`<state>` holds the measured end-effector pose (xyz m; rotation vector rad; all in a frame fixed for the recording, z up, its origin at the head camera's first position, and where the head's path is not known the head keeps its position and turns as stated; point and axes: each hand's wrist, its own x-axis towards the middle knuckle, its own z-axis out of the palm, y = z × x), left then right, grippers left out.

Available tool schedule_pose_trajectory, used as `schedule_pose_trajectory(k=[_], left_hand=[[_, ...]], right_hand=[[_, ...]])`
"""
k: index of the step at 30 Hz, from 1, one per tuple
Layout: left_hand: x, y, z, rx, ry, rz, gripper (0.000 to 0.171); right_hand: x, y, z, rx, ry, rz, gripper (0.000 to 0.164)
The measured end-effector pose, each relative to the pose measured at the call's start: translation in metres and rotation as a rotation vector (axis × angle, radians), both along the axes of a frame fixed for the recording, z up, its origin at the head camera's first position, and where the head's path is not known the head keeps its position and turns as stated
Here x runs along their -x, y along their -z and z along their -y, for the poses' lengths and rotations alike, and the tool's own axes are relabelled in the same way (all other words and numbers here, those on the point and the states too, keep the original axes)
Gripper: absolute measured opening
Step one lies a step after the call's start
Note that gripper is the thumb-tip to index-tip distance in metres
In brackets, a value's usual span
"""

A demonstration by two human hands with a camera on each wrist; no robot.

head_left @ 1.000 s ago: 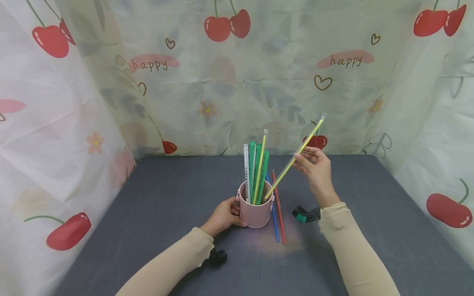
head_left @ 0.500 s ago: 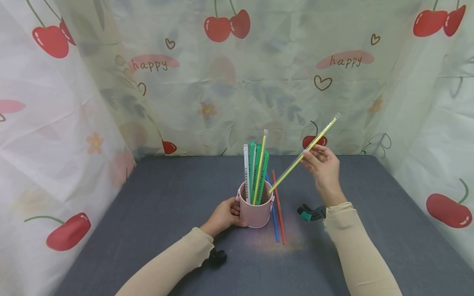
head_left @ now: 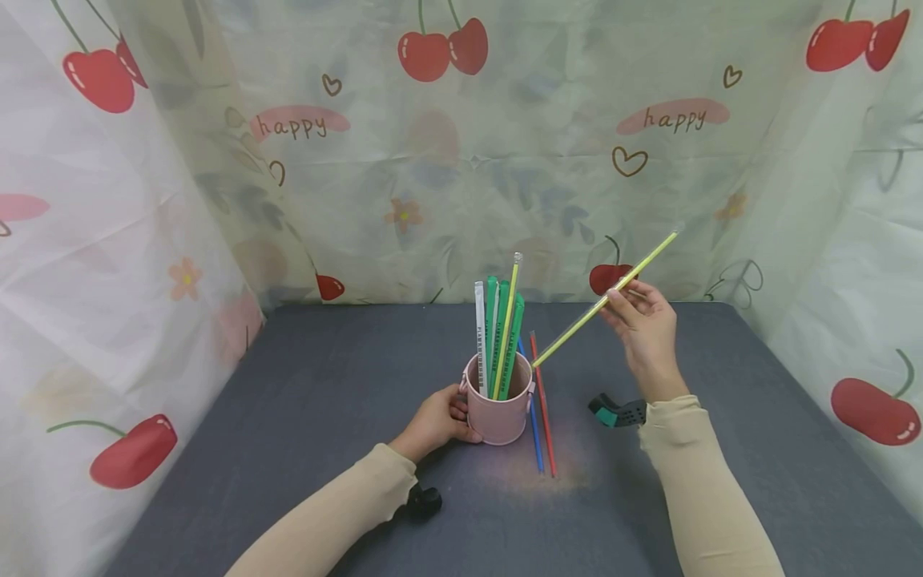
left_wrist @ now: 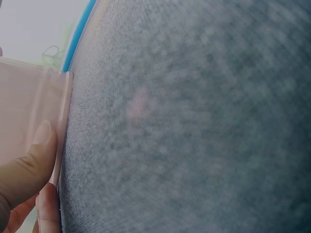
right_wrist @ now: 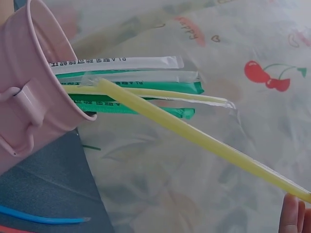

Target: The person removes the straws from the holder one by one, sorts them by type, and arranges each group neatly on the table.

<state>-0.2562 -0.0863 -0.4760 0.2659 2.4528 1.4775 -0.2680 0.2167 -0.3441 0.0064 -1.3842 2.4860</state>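
My left hand [head_left: 435, 418] holds the lower left side of a small pink pail [head_left: 497, 421], its thumb pressed on the wall in the left wrist view. Standing in the pail are several wrapped straws: a white-wrapped straw [head_left: 479, 320], green-wrapped straws [head_left: 517, 320] and a yellow straw [head_left: 511, 300] in clear film. Up to the right, my right hand [head_left: 646, 332] pinches another clear-wrapped yellow straw [head_left: 577, 326] near its middle. That straw slants down left, its lower end close to the pail's right rim; whether they touch I cannot tell.
To the right of the pail, a blue straw [head_left: 535, 437] and a red straw [head_left: 546, 417] lie on the dark table [head_left: 324, 369]. A cherry-patterned curtain [head_left: 461, 200] encloses the back and sides. Dark wrist devices [head_left: 616, 411] hang under both cuffs.
My right hand has moved right with the yellow straw, whose lower end has come from inside the pail's mouth out to its right rim. The left hand and pail stay put.
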Motion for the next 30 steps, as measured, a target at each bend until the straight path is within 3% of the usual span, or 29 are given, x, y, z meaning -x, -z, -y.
schedule_pose_trajectory(k=[9, 15, 20, 30], left_hand=[[-0.001, -0.002, 0.0, -0.002, 0.003, 0.011, 0.058], [-0.001, -0.001, 0.0, -0.005, 0.0, 0.014, 0.059], [0.0, -0.001, 0.0, 0.0, -0.002, 0.009, 0.06], [-0.001, -0.001, 0.0, 0.0, -0.001, 0.012, 0.059]], right_hand=[[0.001, 0.003, -0.004, -0.074, 0.047, 0.063, 0.036], [0.0, 0.006, -0.005, -0.122, 0.026, 0.052, 0.03], [0.0, 0.013, -0.007, -0.173, 0.023, 0.045, 0.036], [0.005, 0.031, -0.007, -0.376, 0.024, 0.03, 0.038]])
